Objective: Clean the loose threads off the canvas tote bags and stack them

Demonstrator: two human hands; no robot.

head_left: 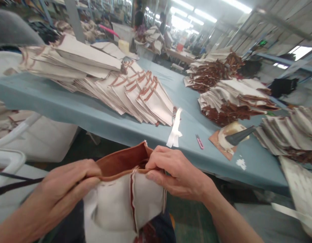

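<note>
I hold a cream cloth bag with a brown lining in front of me, below the table's near edge. My left hand grips the bag's top rim at its left side, fingers closed on the cloth. My right hand pinches the rim at the right, thumb and fingers pressed on the brown edge. The bag's mouth is held open between both hands, showing the brown inside.
A long blue table carries fanned stacks of cream bags with brown handles and further piles to the right. A white strip, a pink cutter and a dark tool on a brown piece lie near the front edge. White bins stand at left.
</note>
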